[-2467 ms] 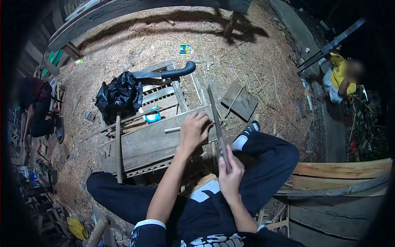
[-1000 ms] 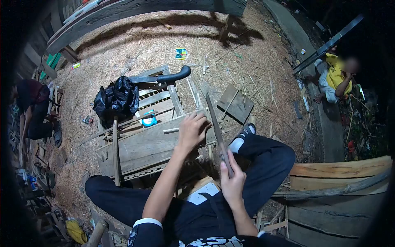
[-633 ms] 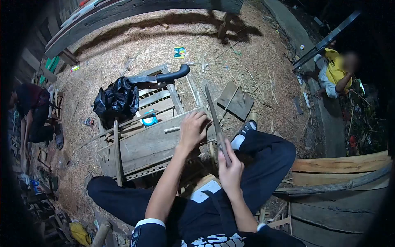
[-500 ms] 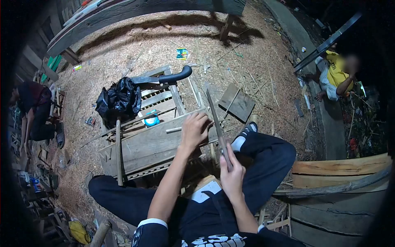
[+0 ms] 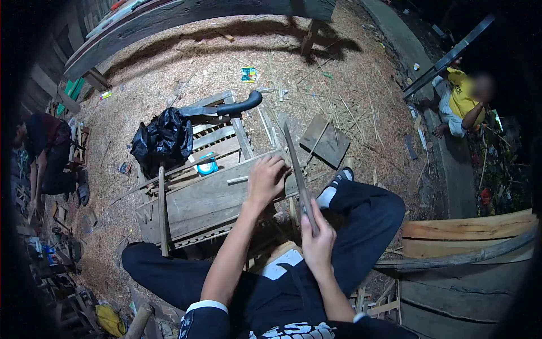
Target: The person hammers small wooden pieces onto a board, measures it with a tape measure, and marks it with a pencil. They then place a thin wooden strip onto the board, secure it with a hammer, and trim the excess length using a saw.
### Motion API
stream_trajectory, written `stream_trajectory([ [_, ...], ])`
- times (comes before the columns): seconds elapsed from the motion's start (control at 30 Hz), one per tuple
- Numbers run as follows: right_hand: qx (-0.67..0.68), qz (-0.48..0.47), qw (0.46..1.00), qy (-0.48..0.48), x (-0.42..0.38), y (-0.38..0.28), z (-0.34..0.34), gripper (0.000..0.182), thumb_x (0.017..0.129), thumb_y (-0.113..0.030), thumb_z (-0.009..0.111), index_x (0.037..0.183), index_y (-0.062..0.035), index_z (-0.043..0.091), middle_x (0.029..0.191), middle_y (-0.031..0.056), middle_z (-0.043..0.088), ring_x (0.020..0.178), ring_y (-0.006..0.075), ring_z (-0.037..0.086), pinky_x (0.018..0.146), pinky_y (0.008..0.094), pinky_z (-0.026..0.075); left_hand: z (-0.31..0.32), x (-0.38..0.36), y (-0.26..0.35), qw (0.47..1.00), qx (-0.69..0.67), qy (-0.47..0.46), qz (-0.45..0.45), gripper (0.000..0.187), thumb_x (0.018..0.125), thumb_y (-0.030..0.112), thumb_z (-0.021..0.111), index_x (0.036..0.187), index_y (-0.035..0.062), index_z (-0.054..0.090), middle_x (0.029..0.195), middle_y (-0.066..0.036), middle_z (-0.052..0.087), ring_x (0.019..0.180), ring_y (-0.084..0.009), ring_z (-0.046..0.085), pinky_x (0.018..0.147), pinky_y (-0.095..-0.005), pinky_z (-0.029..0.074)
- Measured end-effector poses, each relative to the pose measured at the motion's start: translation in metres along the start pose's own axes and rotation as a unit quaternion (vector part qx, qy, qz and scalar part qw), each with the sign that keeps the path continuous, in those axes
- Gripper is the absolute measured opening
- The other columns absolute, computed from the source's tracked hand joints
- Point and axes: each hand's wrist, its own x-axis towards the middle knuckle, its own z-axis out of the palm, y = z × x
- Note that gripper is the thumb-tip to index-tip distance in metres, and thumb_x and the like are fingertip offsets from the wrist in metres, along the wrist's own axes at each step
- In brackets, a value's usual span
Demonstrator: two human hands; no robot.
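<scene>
My right hand (image 5: pixel 319 243) is closed around the lower end of a long, narrow knife (image 5: pixel 296 164), its tip pointing away from me. Just left of the blade, my left hand (image 5: pixel 266 181) has its fingers curled over a thin wooden stick (image 5: pixel 237 180); one pale end sticks out on the left, and the fingers hide the rest. Both hands are above a low slatted wooden bench (image 5: pixel 195 198) between my legs. On the bench lie a black plastic bag (image 5: pixel 164 135), a blue-and-white round container (image 5: pixel 208 164) and a large blade with a black curved handle (image 5: pixel 243 104).
A square board (image 5: pixel 326 141) lies on the shaving-covered ground. A long raised plank (image 5: pixel 197 28) crosses the far side. Wooden slabs (image 5: pixel 468 231) are at the right. One person (image 5: pixel 466 101) in yellow sits at right; another person (image 5: pixel 51 147) bends at left.
Almost nothing differs. Both hands, the knife and the stick keep nearly the same places, with only a very slight shift of the view.
</scene>
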Motion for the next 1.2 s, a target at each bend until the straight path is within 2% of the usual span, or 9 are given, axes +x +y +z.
stream_trajectory([
  [0.03, 0.018, 0.039, 0.999, -0.019, 0.016, -0.007, 0.005, 0.047, 0.102, -0.009, 0.065, 0.146, 0.0074, 0.058, 0.125, 0.0262, 0.075, 0.113, 0.0169, 0.072, 0.096, 0.034, 0.055, -0.002, 0.0, 0.001, 1.0, 0.0, -0.003, -0.006, 0.014, 0.084, 0.013, 0.079, 0.091, 0.004, 0.07, 0.096, -0.01, 0.066, 0.096, -0.0337, 0.063, 0.081, -0.0453, 0.05],
  [0.23, 0.032, -0.007, 0.999, -0.009, -0.017, 0.003, -0.014, 0.046, 0.104, -0.007, 0.063, 0.146, 0.0098, 0.057, 0.132, 0.0246, 0.072, 0.12, 0.0184, 0.07, 0.099, 0.0336, 0.054, 0.0, 0.002, -0.001, 1.0, -0.008, 0.008, 0.003, 0.016, 0.084, 0.014, 0.08, 0.094, 0.0046, 0.071, 0.097, -0.01, 0.066, 0.096, -0.0342, 0.062, 0.082, -0.0456, 0.049],
  [0.3, 0.02, -0.066, 0.997, 0.024, -0.016, 0.013, -0.007, 0.048, 0.104, -0.011, 0.064, 0.148, 0.0056, 0.057, 0.118, 0.0262, 0.077, 0.105, 0.0259, 0.078, 0.086, 0.0371, 0.059, 0.0, -0.002, -0.001, 1.0, -0.007, -0.003, 0.001, 0.016, 0.084, 0.014, 0.079, 0.094, 0.0048, 0.072, 0.097, -0.01, 0.066, 0.097, -0.0341, 0.062, 0.082, -0.0455, 0.049],
  [0.43, 0.034, -0.075, 0.996, 0.026, 0.022, 0.012, 0.011, 0.048, 0.105, -0.017, 0.064, 0.148, 0.0044, 0.058, 0.116, 0.0282, 0.076, 0.093, 0.0313, 0.079, 0.081, 0.038, 0.058, 0.001, -0.002, -0.002, 1.0, 0.001, -0.018, -0.015, 0.015, 0.085, 0.015, 0.079, 0.094, 0.0058, 0.073, 0.097, -0.009, 0.066, 0.096, -0.033, 0.061, 0.083, -0.0452, 0.048],
  [0.57, 0.022, -0.019, 1.0, -0.011, -0.01, 0.007, -0.008, 0.047, 0.105, -0.014, 0.063, 0.149, 0.0036, 0.058, 0.121, 0.028, 0.075, 0.108, 0.0263, 0.077, 0.087, 0.0373, 0.058, 0.001, 0.001, -0.002, 1.0, -0.011, 0.006, 0.002, 0.015, 0.085, 0.016, 0.08, 0.092, 0.0055, 0.072, 0.097, -0.009, 0.065, 0.094, -0.0335, 0.06, 0.082, -0.0456, 0.048],
  [0.63, 0.03, -0.033, 0.999, 0.022, -0.017, 0.003, -0.009, 0.046, 0.105, -0.012, 0.063, 0.147, 0.006, 0.058, 0.118, 0.017, 0.077, 0.095, 0.0068, 0.066, 0.082, 0.0286, 0.056, 0.001, 0.0, -0.001, 1.0, -0.005, 0.002, -0.001, 0.015, 0.085, 0.016, 0.08, 0.092, 0.0054, 0.072, 0.097, -0.009, 0.065, 0.094, -0.0336, 0.06, 0.081, -0.0457, 0.049],
  [0.77, 0.065, -0.01, 0.998, 0.007, 0.023, 0.017, 0.01, 0.046, 0.105, -0.012, 0.064, 0.148, 0.0047, 0.059, 0.119, 0.014, 0.076, 0.089, 0.0074, 0.063, 0.08, 0.0266, 0.055, 0.0, -0.002, -0.001, 1.0, -0.003, 0.0, 0.002, 0.014, 0.085, 0.016, 0.08, 0.092, 0.006, 0.072, 0.095, -0.01, 0.065, 0.094, -0.0329, 0.061, 0.081, -0.0453, 0.049],
  [0.93, 0.004, -0.029, 1.0, 0.009, -0.018, 0.002, -0.013, 0.046, 0.104, -0.011, 0.065, 0.146, 0.0066, 0.059, 0.127, 0.0228, 0.075, 0.113, 0.0137, 0.069, 0.093, 0.0325, 0.056, -0.001, 0.001, 0.002, 1.0, -0.003, 0.01, -0.001, 0.016, 0.085, 0.018, 0.081, 0.092, 0.0063, 0.072, 0.094, -0.009, 0.066, 0.094, -0.0326, 0.062, 0.082, -0.0442, 0.05],
  [1.2, 0.026, -0.023, 0.999, -0.007, 0.012, 0.008, 0.0, 0.047, 0.106, -0.012, 0.063, 0.147, 0.0083, 0.056, 0.133, 0.023, 0.072, 0.118, 0.0164, 0.068, 0.098, 0.0313, 0.054, 0.0, 0.0, -0.002, 1.0, 0.001, 0.018, 0.006, 0.017, 0.085, 0.018, 0.082, 0.092, 0.0064, 0.072, 0.094, -0.008, 0.067, 0.093, -0.0315, 0.063, 0.081, -0.0431, 0.05],
])
